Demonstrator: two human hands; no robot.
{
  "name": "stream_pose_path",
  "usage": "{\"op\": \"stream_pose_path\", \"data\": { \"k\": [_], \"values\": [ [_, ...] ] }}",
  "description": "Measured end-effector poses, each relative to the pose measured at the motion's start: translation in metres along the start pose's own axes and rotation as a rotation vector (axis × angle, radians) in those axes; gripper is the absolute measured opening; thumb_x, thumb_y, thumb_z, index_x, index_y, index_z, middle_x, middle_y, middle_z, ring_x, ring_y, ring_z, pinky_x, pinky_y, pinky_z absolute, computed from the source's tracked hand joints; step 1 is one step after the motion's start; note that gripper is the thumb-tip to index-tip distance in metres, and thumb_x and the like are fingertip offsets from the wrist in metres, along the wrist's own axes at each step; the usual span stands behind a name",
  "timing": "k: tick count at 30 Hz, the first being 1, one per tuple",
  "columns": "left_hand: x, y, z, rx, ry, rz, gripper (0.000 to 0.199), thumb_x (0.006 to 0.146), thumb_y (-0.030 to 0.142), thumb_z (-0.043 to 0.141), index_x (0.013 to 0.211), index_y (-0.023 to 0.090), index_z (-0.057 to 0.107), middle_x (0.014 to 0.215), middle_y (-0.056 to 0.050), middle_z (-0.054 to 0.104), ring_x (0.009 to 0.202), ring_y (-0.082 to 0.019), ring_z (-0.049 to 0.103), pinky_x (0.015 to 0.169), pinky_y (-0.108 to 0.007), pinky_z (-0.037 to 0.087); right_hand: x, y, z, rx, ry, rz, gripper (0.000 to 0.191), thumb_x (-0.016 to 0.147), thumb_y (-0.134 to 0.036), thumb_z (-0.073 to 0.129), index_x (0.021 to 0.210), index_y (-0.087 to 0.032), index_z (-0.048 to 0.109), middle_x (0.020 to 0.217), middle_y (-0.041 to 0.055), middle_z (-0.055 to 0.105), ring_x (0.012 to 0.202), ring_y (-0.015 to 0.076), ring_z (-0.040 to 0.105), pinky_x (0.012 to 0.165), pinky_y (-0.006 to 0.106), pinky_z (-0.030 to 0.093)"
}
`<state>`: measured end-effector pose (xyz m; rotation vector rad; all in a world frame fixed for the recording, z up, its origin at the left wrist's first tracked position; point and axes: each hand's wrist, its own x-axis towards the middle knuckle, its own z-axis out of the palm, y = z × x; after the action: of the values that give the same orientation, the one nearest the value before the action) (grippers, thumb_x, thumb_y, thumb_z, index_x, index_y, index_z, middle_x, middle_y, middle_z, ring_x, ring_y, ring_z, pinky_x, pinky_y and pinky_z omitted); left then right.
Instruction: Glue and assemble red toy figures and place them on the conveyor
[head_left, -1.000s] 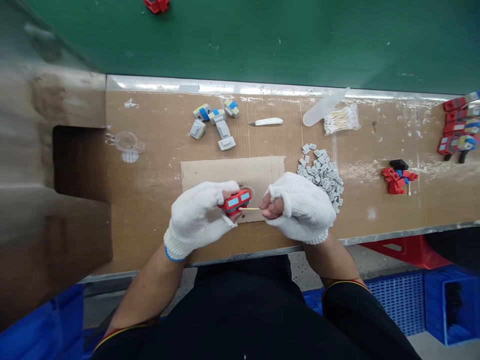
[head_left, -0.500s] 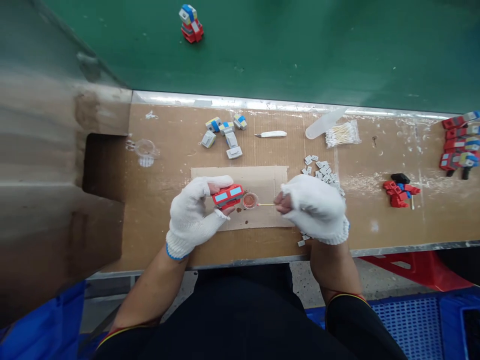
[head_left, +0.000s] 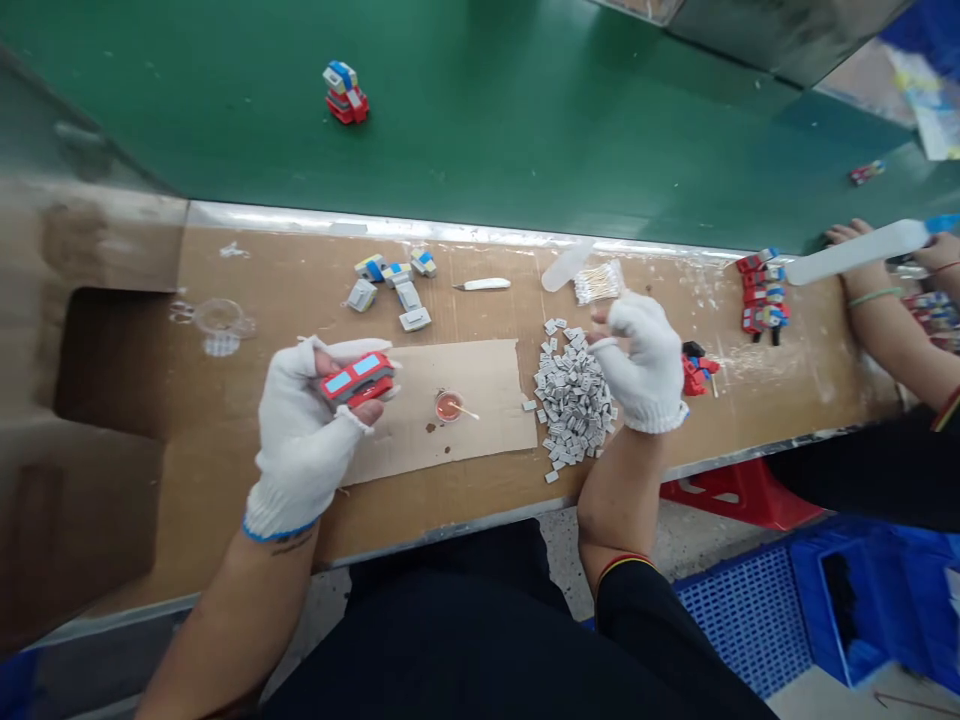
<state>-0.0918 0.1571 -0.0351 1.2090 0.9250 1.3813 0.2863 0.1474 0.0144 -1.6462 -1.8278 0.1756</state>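
Observation:
My gloved left hand (head_left: 307, 425) is wrapped round a red toy part (head_left: 358, 379) with two light blue panels. My gloved right hand (head_left: 637, 360) is raised over the upper right of a pile of small grey pieces (head_left: 574, 400). Its fingers are bent, and whether anything is between the fingertips is too small to tell. Between the hands a small round dish (head_left: 448, 406) of reddish liquid sits on a cardboard sheet (head_left: 495, 390), with a cotton swab (head_left: 466, 410) leaning in it.
Grey-and-blue toy parts (head_left: 397, 275), a white knife (head_left: 484, 285) and a bag of cotton swabs (head_left: 598, 282) lie along the back. Red toys (head_left: 763, 290) stand at right, near another person's arms (head_left: 885, 310).
My right hand has let go of the swab, which now rests in the dish, and has moved right and up. The view has turned rightward, showing another person's arms.

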Motion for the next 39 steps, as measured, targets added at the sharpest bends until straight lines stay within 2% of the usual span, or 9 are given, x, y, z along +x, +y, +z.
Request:
{"op": "stream_pose_path", "data": {
  "k": [5, 13, 22, 26, 29, 32, 35, 37, 39],
  "values": [
    [0.004, -0.002, -0.003, -0.061, -0.036, -0.097, 0.049, 0.092, 0.042, 0.104, 0.115, 0.032, 0.062, 0.129, 0.0, 0.092, 0.103, -0.027, 0.094, 0.08, -0.04, 0.083, 0.017, -0.007, 0.016, -0.417, -0.612, 0.226, 0.02, 0.101, -0.029, 0.059, 0.1, -0.026, 0.078, 0.115, 0.0119, 0.08, 0.105, 0.0321, 0.063, 0.091, 0.047, 0.041],
    [0.0, -0.01, -0.002, 0.034, 0.059, -0.184, 0.049, 0.08, 0.028, 0.105, 0.112, 0.027, 0.069, 0.111, -0.005, 0.091, 0.093, -0.025, 0.091, 0.079, -0.034, 0.078, 0.023, -0.022, 0.029, -0.471, -0.668, 0.271, 0.023, 0.106, -0.03, 0.059, 0.102, -0.025, 0.081, 0.125, 0.0116, 0.081, 0.114, 0.0321, 0.06, 0.089, 0.044, 0.032],
    [0.005, -0.013, 0.003, -0.033, 0.111, -0.279, 0.064, 0.073, 0.047, 0.109, 0.111, 0.025, 0.063, 0.106, -0.008, 0.089, 0.083, -0.026, 0.088, 0.073, -0.038, 0.076, 0.018, -0.018, 0.033, -0.384, -0.576, 0.206, 0.015, 0.098, -0.023, 0.066, 0.087, -0.024, 0.077, 0.116, 0.0104, 0.084, 0.105, 0.0289, 0.061, 0.089, 0.044, 0.034],
    [0.006, -0.014, 0.005, -0.068, 0.13, -0.294, 0.071, 0.073, 0.058, 0.11, 0.113, 0.024, 0.063, 0.107, -0.008, 0.09, 0.083, -0.025, 0.089, 0.078, -0.04, 0.077, 0.013, -0.008, 0.035, -0.283, -0.434, 0.181, 0.009, 0.087, -0.02, 0.068, 0.079, -0.024, 0.07, 0.104, 0.0093, 0.084, 0.098, 0.028, 0.063, 0.089, 0.044, 0.038],
    [0.006, -0.011, 0.006, -0.081, 0.132, -0.284, 0.076, 0.074, 0.065, 0.111, 0.117, 0.022, 0.066, 0.107, -0.01, 0.09, 0.085, -0.027, 0.09, 0.08, -0.041, 0.078, 0.01, -0.011, 0.033, -0.179, -0.266, 0.152, 0.011, 0.091, -0.02, 0.063, 0.083, -0.026, 0.067, 0.092, 0.0068, 0.08, 0.094, 0.0269, 0.068, 0.09, 0.042, 0.046],
    [0.004, -0.005, 0.012, -0.1, 0.061, -0.243, 0.071, 0.078, 0.063, 0.11, 0.118, 0.021, 0.07, 0.107, -0.012, 0.091, 0.088, -0.028, 0.091, 0.082, -0.04, 0.079, 0.004, -0.032, 0.027, -0.029, -0.074, 0.083, 0.023, 0.103, -0.021, 0.052, 0.091, -0.027, 0.069, 0.092, 0.0047, 0.08, 0.091, 0.0241, 0.074, 0.087, 0.04, 0.057],
    [-0.003, 0.005, 0.023, -0.148, -0.057, -0.149, 0.059, 0.085, 0.054, 0.109, 0.118, 0.021, 0.073, 0.109, -0.012, 0.092, 0.079, -0.023, 0.089, 0.074, -0.035, 0.076, -0.005, -0.071, 0.024, 0.35, 0.127, -0.191, 0.024, 0.108, -0.016, 0.064, 0.097, -0.031, 0.079, 0.091, 0.0011, 0.082, 0.082, 0.0203, 0.076, 0.075, 0.036, 0.062],
    [-0.008, 0.01, 0.033, -0.169, -0.101, -0.048, 0.047, 0.09, 0.043, 0.106, 0.119, 0.021, 0.076, 0.116, -0.012, 0.093, 0.077, -0.021, 0.088, 0.07, -0.033, 0.076, -0.011, -0.099, 0.026, 0.563, 0.141, -0.328, 0.025, 0.105, -0.011, 0.075, 0.099, -0.033, 0.085, 0.09, -0.0002, 0.084, 0.073, 0.0178, 0.075, 0.064, 0.032, 0.06],
    [-0.014, 0.011, 0.041, -0.143, -0.099, 0.058, 0.036, 0.096, 0.03, 0.1, 0.124, 0.023, 0.079, 0.127, -0.013, 0.093, 0.083, -0.022, 0.089, 0.073, -0.032, 0.077, -0.018, -0.12, 0.031, 0.643, 0.114, -0.286, 0.02, 0.104, -0.013, 0.082, 0.102, -0.032, 0.086, 0.084, -0.0008, 0.084, 0.065, 0.0169, 0.073, 0.058, 0.03, 0.059]
  ]
}}
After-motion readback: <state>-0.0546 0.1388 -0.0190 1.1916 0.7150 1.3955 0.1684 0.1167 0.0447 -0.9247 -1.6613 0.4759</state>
